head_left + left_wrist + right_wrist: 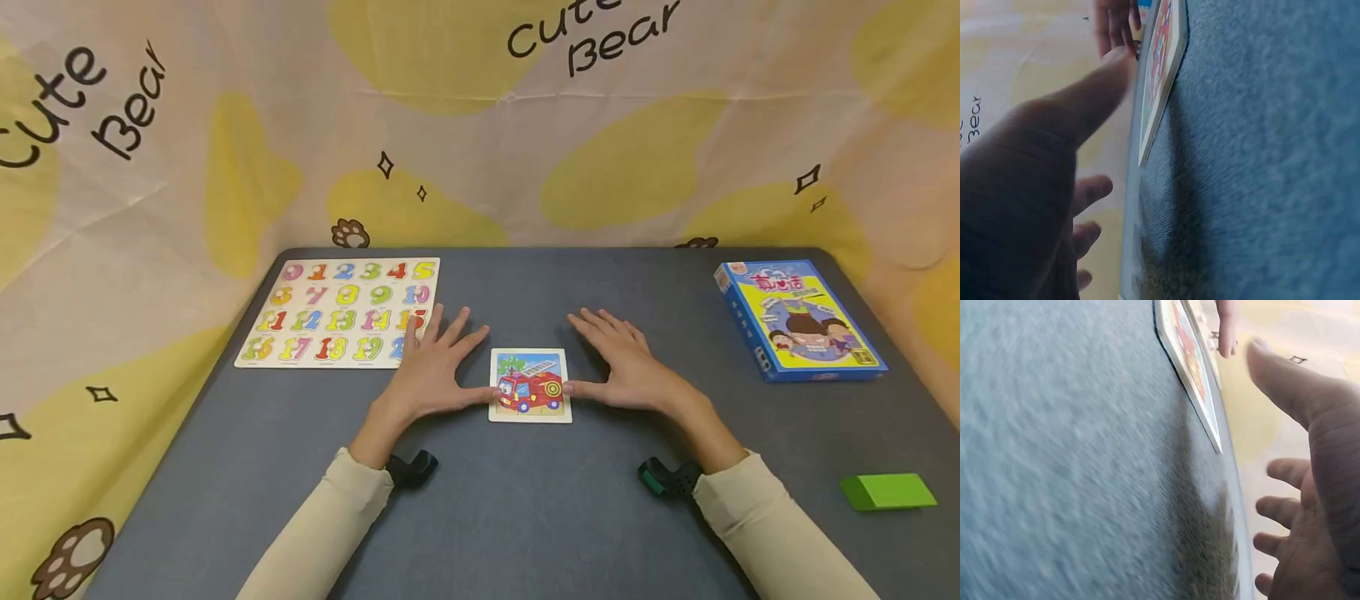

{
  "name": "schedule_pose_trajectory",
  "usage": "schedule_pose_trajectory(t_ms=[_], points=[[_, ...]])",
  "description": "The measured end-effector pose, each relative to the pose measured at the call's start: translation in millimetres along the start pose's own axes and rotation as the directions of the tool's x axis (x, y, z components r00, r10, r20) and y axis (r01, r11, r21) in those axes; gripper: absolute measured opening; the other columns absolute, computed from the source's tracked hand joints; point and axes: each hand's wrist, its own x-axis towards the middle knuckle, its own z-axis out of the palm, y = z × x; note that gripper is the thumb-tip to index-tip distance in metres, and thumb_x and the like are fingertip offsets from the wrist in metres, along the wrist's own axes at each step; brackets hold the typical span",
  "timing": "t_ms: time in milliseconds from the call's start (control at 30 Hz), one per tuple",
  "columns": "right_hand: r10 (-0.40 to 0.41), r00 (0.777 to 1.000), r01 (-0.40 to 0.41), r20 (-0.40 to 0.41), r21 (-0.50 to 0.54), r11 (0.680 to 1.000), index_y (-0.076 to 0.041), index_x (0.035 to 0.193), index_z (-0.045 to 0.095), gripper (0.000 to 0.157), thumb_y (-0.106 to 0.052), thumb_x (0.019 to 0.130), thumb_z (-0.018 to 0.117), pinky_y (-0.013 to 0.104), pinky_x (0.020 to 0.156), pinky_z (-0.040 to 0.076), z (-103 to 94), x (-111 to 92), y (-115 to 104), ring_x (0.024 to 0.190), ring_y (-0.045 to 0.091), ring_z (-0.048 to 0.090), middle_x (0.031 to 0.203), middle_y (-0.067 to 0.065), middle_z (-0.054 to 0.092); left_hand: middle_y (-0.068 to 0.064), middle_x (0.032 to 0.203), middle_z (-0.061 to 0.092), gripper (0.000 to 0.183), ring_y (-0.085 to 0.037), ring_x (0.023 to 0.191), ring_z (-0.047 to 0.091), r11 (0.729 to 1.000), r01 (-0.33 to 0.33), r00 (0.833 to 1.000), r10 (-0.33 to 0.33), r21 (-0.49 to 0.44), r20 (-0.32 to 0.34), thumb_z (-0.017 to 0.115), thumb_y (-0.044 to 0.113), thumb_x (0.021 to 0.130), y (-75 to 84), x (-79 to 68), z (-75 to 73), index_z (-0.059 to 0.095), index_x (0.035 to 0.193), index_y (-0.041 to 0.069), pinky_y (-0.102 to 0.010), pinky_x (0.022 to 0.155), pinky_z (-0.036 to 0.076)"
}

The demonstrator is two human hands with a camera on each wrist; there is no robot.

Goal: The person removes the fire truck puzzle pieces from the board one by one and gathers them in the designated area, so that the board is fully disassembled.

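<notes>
A small square fire-truck puzzle point(530, 386) with a pale frame lies flat on the dark grey table point(525, 500), between both hands. My left hand point(435, 367) is spread at its left side, and the thumb tip overlaps the puzzle's left edge in the head view. On the other side, my right hand point(626, 367) has its fingers extended forward, with the thumb tip at the right edge. Both wrist views show the thumbs raised over the table, beside the puzzle, with nothing held. The left fingertips overlap the corner of a number board point(341, 315) in the head view.
The number board, with coloured numerals in rows, lies at the back left. A blue and yellow box point(806, 321) sits at the back right. Nearer on the right is a green block point(888, 492). A patterned cloth point(465, 125) hangs behind the table.
</notes>
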Motion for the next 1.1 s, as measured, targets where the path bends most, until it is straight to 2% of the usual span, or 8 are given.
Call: schedule_pose_trajectory(t_ms=[200,400,733,1100], points=[[-0.035,0.997,0.036,0.074,-0.011,0.999,-0.015,0.16,0.033,0.11,-0.062,0.074,0.082,0.071,0.119,0.006,9.8,0,-4,0.156,0.045,0.011,0.169,0.017,0.023,-0.002,0.172,0.016,0.11,-0.038,0.16,0.002,0.998,-0.067,0.994,0.067,-0.007,0.082,0.069,0.083,0.069,0.9,0.9,6.5,0.033,0.16,0.033,-0.067,0.123,-0.002],[-0.056,0.994,0.058,0.093,-0.028,0.998,-0.012,0.159,0.036,0.117,-0.063,0.067,0.087,0.071,0.119,0.004,13.8,0,-5,0.156,0.046,0.009,0.169,0.02,0.02,-0.001,0.172,0.019,0.115,-0.034,0.161,0.003,0.994,-0.095,0.987,0.102,-0.061,0.124,0.074,0.081,0.066,0.6,2.8,8.4,0.034,0.16,0.028,-0.06,0.127,-0.003],[-0.069,0.994,0.071,0.086,-0.027,0.997,-0.013,0.158,0.037,0.116,-0.062,0.067,0.088,0.07,0.119,0.005,12.9,2,-2,0.156,0.046,0.01,0.169,0.019,0.021,-0.001,0.171,0.02,0.115,-0.032,0.161,0.006,0.989,-0.105,0.982,0.12,-0.106,0.146,0.075,0.079,0.068,0.7,7.0,6.6,0.033,0.161,0.026,-0.055,0.128,0.002],[-0.044,0.996,0.046,0.079,-0.026,0.999,-0.013,0.157,0.039,0.113,-0.06,0.067,0.088,0.071,0.117,0.007,6.6,8,9,0.156,0.047,0.01,0.168,0.019,0.023,0.002,0.172,0.019,0.114,-0.03,0.161,0.005,0.991,-0.086,0.982,0.102,-0.102,0.159,0.073,0.08,0.069,4.1,23.1,9.1,0.03,0.161,0.029,-0.054,0.129,0.006]])
